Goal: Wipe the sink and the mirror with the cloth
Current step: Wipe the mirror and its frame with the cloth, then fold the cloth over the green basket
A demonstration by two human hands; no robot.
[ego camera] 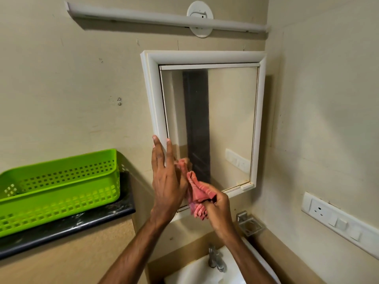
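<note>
A white-framed mirror hangs on the beige wall. In front of its lower left corner my right hand grips a bunched red cloth. My left hand is raised beside it with fingers spread, its palm against the cloth's left side and its fingertips near the mirror's frame. Below, the white sink with a chrome tap shows at the bottom edge, partly hidden by my forearms.
A green perforated basket sits on a black counter ledge at the left. A metal soap holder is fixed right of the sink. A switch and socket strip runs along the right wall. A tube light is mounted above the mirror.
</note>
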